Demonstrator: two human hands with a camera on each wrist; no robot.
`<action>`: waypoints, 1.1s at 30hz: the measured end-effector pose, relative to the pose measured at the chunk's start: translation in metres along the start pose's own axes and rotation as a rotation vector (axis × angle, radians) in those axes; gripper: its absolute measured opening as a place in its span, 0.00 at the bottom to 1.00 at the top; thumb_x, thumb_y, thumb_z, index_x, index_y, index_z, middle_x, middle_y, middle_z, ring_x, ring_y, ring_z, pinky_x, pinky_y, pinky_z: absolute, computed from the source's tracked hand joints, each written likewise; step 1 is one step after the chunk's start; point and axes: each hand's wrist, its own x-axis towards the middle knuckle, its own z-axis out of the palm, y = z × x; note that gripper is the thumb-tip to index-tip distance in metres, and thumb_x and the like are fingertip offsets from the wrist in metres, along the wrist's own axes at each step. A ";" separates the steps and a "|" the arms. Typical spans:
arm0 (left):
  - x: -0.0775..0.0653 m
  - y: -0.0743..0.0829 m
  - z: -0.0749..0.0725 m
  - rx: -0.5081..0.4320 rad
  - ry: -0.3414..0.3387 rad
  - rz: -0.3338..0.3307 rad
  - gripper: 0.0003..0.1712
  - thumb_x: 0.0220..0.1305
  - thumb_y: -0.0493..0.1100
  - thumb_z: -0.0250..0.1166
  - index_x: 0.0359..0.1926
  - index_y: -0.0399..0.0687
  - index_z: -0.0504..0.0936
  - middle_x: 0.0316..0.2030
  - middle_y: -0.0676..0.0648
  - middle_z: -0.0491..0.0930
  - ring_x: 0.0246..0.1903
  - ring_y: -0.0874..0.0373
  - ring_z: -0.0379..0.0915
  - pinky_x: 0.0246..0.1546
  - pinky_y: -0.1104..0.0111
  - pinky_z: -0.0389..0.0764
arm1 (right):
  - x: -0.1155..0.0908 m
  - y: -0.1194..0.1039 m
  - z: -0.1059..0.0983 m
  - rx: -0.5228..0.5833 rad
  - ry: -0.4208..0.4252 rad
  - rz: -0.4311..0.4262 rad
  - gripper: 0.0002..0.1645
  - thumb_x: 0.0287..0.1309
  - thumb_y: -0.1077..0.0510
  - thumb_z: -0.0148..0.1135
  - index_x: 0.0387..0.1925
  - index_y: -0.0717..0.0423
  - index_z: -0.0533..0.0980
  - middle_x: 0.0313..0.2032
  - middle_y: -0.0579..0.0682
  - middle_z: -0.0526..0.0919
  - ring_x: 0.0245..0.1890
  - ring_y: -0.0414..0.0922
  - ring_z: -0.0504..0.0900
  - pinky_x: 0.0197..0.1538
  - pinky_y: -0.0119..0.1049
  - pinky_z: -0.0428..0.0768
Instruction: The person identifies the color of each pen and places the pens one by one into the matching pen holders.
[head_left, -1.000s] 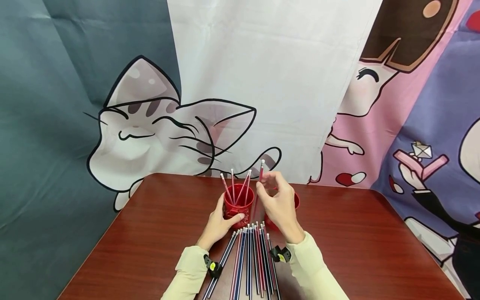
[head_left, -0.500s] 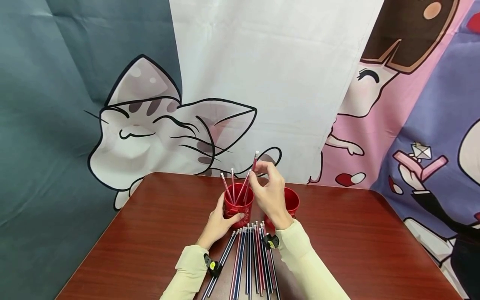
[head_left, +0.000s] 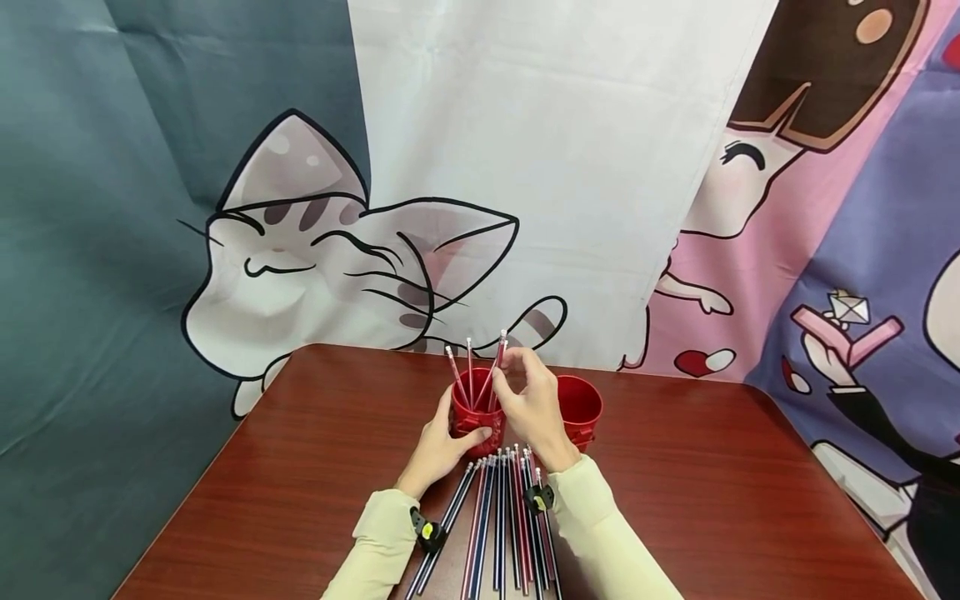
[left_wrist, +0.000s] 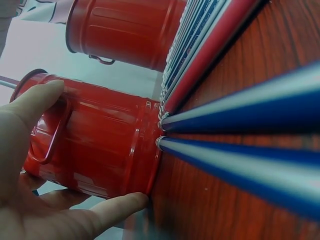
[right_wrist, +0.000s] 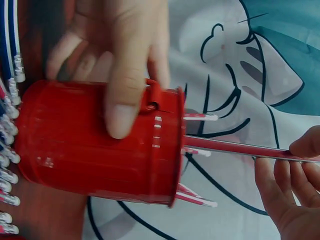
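In the head view my left hand [head_left: 438, 446] grips a small red pail [left_wrist: 100, 145] round its side, the thumb across its front near a wire handle. The pail stands upright and holds several red pencils [right_wrist: 200, 116], eraser ends up. My right hand [head_left: 534, 407] pinches another red pencil [right_wrist: 235, 146] between thumb and fingers, close above the rim. Its lower end passes into the pail, hidden by the wall in the right wrist view.
A second red pail [head_left: 581, 408] stands just right of the first, partly behind my right hand. Several blue and red pencils [left_wrist: 240, 107] lie side by side on the brown table [head_left: 322, 467], erasers towards the pails. A printed cloth [head_left: 562, 150] hangs behind the table.
My right hand has moved left to the first pail, rising and then lowering, and its pencil has gone down into it. More of the second pail now shows. The left hand keeps its grip.
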 end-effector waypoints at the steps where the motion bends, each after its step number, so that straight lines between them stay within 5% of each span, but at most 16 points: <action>1: 0.000 0.000 0.000 0.003 0.000 0.000 0.52 0.49 0.59 0.68 0.69 0.62 0.49 0.58 0.49 0.69 0.54 0.52 0.68 0.54 0.53 0.71 | -0.002 0.006 0.002 -0.003 -0.003 0.001 0.09 0.51 0.73 0.59 0.36 0.67 0.71 0.31 0.58 0.77 0.28 0.48 0.78 0.30 0.38 0.80; 8: 0.000 -0.001 0.000 0.015 -0.004 0.005 0.51 0.49 0.60 0.68 0.69 0.63 0.48 0.59 0.48 0.69 0.54 0.51 0.68 0.54 0.52 0.70 | -0.021 0.048 0.015 -0.068 -0.073 -0.017 0.10 0.51 0.67 0.61 0.36 0.59 0.72 0.31 0.48 0.78 0.31 0.42 0.77 0.29 0.33 0.79; 19: -0.001 0.001 -0.001 0.008 -0.008 0.003 0.51 0.49 0.60 0.68 0.69 0.66 0.48 0.59 0.47 0.68 0.55 0.50 0.68 0.55 0.52 0.69 | -0.030 0.053 0.019 -0.025 -0.141 0.092 0.10 0.51 0.68 0.60 0.35 0.56 0.72 0.31 0.47 0.78 0.29 0.37 0.77 0.34 0.31 0.81; 33: -0.003 0.000 -0.002 0.004 -0.009 0.007 0.52 0.49 0.59 0.68 0.69 0.65 0.47 0.59 0.47 0.68 0.55 0.51 0.68 0.55 0.54 0.70 | -0.031 0.050 0.024 -0.151 -0.170 0.146 0.08 0.51 0.67 0.60 0.34 0.57 0.71 0.32 0.47 0.78 0.31 0.36 0.78 0.37 0.27 0.80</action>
